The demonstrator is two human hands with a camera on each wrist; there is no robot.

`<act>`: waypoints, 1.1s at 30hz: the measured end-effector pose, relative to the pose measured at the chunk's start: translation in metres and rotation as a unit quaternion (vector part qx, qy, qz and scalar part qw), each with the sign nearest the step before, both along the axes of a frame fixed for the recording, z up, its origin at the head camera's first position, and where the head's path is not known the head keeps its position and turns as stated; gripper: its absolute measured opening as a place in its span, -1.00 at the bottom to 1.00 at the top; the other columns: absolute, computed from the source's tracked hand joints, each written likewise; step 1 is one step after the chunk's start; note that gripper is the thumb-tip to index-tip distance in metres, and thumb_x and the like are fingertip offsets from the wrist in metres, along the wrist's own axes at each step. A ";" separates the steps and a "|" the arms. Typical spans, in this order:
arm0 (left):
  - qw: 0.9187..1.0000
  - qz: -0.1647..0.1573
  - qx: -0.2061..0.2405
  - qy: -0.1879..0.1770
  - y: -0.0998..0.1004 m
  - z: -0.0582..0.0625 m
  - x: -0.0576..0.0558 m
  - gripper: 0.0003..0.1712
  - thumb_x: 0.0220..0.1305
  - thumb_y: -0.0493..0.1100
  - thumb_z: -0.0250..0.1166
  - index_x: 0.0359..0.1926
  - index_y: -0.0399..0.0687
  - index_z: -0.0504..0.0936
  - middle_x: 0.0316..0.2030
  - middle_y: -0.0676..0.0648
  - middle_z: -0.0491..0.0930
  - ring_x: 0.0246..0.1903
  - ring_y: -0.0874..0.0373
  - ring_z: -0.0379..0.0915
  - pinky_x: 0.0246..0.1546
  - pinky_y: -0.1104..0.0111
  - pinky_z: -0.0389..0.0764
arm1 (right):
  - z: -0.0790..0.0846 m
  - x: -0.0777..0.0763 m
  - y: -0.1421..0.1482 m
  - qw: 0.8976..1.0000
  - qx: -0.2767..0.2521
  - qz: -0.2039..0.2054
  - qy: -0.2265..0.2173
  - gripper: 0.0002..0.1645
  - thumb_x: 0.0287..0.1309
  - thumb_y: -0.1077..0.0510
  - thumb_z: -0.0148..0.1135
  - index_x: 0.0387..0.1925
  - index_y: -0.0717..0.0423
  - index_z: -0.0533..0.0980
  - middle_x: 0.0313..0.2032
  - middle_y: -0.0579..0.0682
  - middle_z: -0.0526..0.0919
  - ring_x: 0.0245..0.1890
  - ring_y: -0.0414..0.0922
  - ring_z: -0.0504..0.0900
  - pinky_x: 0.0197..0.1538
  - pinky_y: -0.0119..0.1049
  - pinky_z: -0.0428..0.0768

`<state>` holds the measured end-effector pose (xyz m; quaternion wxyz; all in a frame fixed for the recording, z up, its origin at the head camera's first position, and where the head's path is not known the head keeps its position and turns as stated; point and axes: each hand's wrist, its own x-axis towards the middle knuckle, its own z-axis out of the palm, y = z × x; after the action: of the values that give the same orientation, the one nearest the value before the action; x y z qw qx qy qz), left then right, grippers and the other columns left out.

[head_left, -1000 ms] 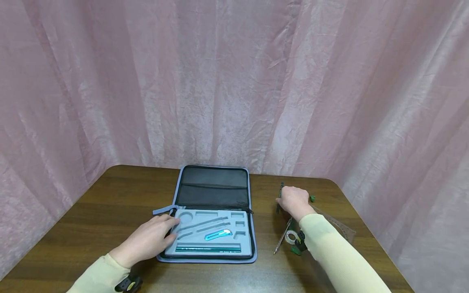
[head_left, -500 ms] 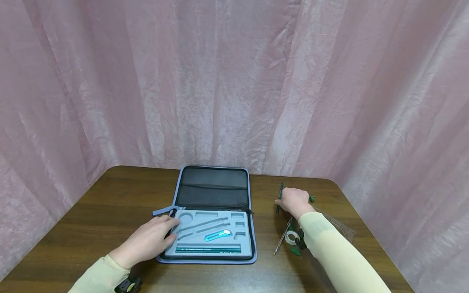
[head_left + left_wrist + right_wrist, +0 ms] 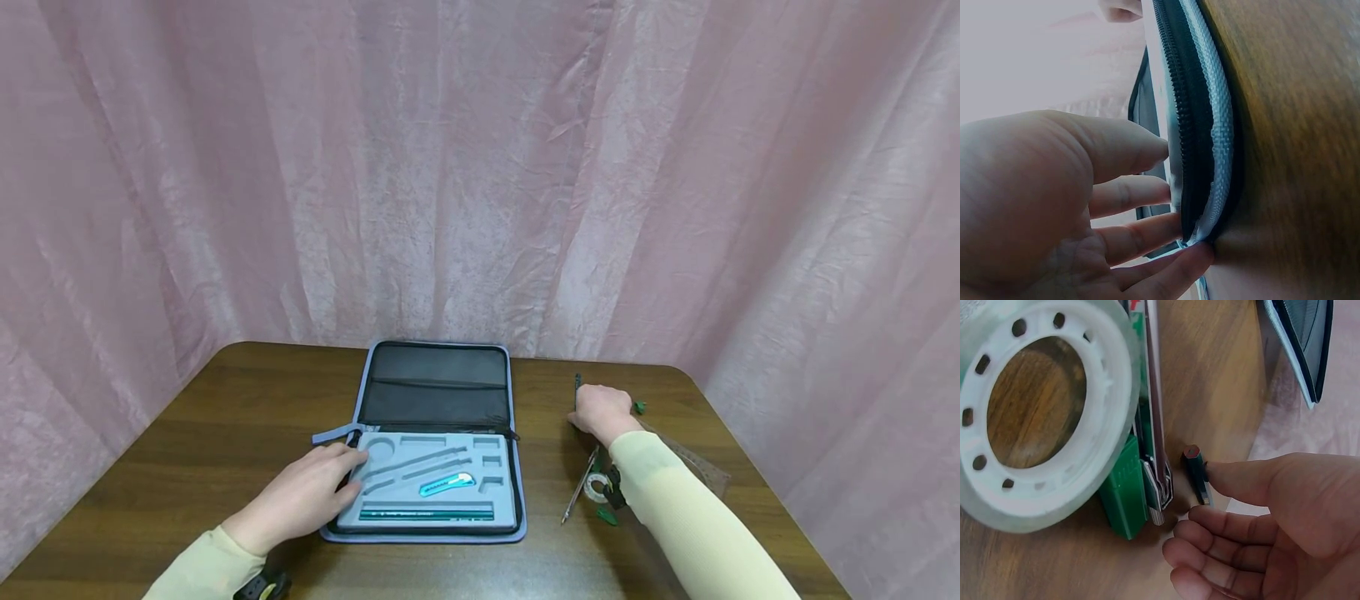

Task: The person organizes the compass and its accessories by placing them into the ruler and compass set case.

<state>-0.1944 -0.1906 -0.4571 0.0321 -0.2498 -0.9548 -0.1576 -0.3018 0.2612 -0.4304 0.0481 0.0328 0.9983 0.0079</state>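
two hands, left relaxed against case, right pinching pencil, red end right-wrist-view only

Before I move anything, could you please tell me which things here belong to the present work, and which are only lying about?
Probably in the work:
open case, touched by the left grip
dark pencil, at the right grip
cutter and green pencil, lying in the tray

Apparently just lying about:
tape roll
slim metal tool
green pieces
clear ruler, partly hidden
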 end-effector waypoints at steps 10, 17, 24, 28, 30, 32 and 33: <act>1.000 0.005 -0.002 -0.002 0.001 0.001 0.001 -0.59 0.47 -0.17 0.49 0.26 -0.20 0.76 0.17 -0.17 0.71 0.17 -0.17 0.64 0.18 -0.12 0.65 | 0.000 -0.005 0.003 1.000 -0.011 -0.012 -0.008 -0.80 0.35 0.08 0.38 -0.29 0.15 0.73 -0.08 0.21 0.80 -0.12 0.13 0.74 0.02 0.21 0.70; 1.000 0.010 -0.002 -0.008 0.001 0.000 0.001 -0.58 0.47 -0.17 0.49 0.26 -0.22 0.76 0.18 -0.19 0.71 0.18 -0.18 0.63 0.20 -0.14 0.64 | 0.000 -0.007 0.003 1.000 -0.015 -0.018 -0.015 -0.81 0.34 0.13 0.33 -0.42 0.07 0.65 -0.14 0.18 0.78 -0.16 0.11 0.70 -0.01 0.17 0.69; 1.000 0.010 -0.002 -0.006 0.002 0.001 0.001 -0.58 0.46 -0.17 0.49 0.26 -0.22 0.76 0.19 -0.20 0.71 0.19 -0.19 0.63 0.20 -0.14 0.64 | 0.000 -0.007 0.006 1.000 -0.017 -0.016 -0.010 -0.81 0.33 0.16 0.33 -0.44 0.07 0.64 -0.19 0.17 0.77 -0.21 0.09 0.69 -0.04 0.16 0.70; 1.000 0.012 -0.002 -0.008 0.002 0.001 0.001 -0.58 0.46 -0.17 0.49 0.26 -0.21 0.76 0.19 -0.19 0.71 0.20 -0.19 0.63 0.20 -0.14 0.64 | -0.002 -0.008 0.008 1.000 -0.019 -0.012 -0.009 -0.81 0.32 0.16 0.35 -0.45 0.07 0.64 -0.23 0.14 0.76 -0.24 0.07 0.67 -0.05 0.15 0.70; 1.000 0.014 -0.003 -0.010 0.002 0.001 0.001 -0.58 0.47 -0.17 0.49 0.26 -0.21 0.76 0.19 -0.20 0.70 0.20 -0.19 0.63 0.21 -0.14 0.64 | -0.002 -0.007 0.009 1.000 -0.019 -0.009 -0.008 -0.79 0.32 0.15 0.36 -0.46 0.06 0.64 -0.25 0.13 0.76 -0.25 0.07 0.66 -0.05 0.14 0.70; 1.000 0.015 -0.004 -0.012 0.002 0.001 0.001 -0.58 0.47 -0.17 0.49 0.26 -0.21 0.76 0.20 -0.20 0.70 0.20 -0.19 0.62 0.21 -0.15 0.63 | -0.003 -0.007 0.010 1.000 -0.019 -0.006 -0.006 -0.77 0.32 0.13 0.39 -0.48 0.06 0.63 -0.27 0.11 0.75 -0.26 0.06 0.66 -0.06 0.13 0.69; 1.000 0.016 -0.004 -0.013 0.002 0.001 0.001 -0.58 0.47 -0.17 0.49 0.26 -0.21 0.76 0.20 -0.20 0.70 0.21 -0.19 0.62 0.22 -0.15 0.63 | -0.003 -0.006 0.010 1.000 -0.020 -0.004 -0.004 -0.75 0.32 0.12 0.40 -0.49 0.05 0.62 -0.29 0.10 0.74 -0.27 0.06 0.65 -0.06 0.12 0.69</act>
<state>-0.1938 -0.1884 -0.4562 0.0213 -0.2329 -0.9596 -0.1564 -0.3075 0.2709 -0.4330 0.0526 0.0362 0.9979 -0.0119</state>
